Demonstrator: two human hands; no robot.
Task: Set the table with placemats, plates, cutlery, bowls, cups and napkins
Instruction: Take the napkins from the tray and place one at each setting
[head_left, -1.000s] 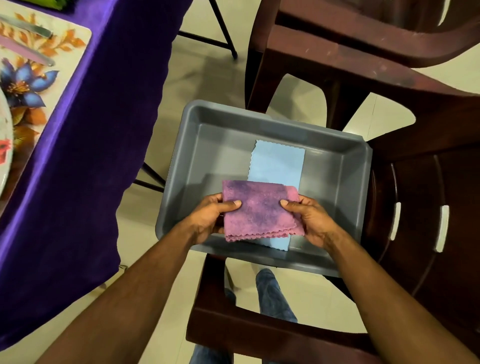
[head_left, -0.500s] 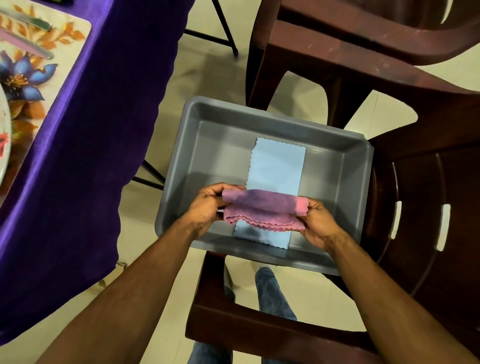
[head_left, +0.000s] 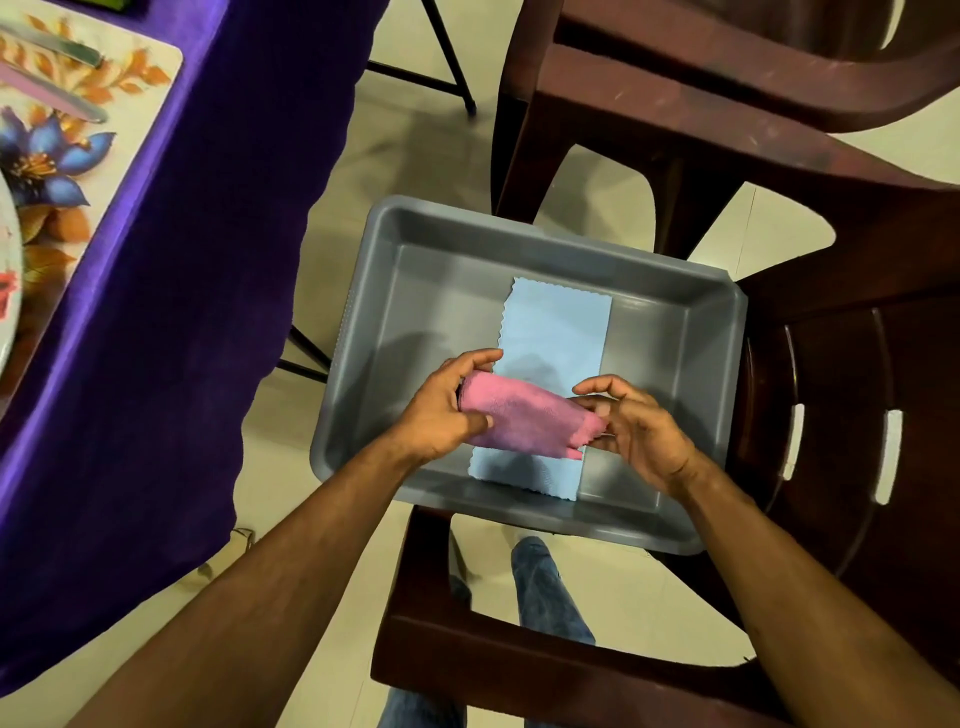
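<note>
A pink cloth napkin, folded into a narrow strip, is held over a grey plastic bin. My left hand grips its left end, thumb on top. My right hand pinches its right end with curled fingers. Beneath it, a light blue napkin lies flat on the bin floor. At the far left, a floral placemat with cutlery and a plate edge rests on the purple-clothed table.
The bin sits on the seat of a dark brown plastic chair. A second brown chair stands behind it. Black table legs and pale floor tiles show between table and chairs. My jeans-clad legs are below.
The pink napkin was flat between both hands, then folded over. Now it is a narrower strip, tilted down to the right, and both hands have shifted their hold on it.
</note>
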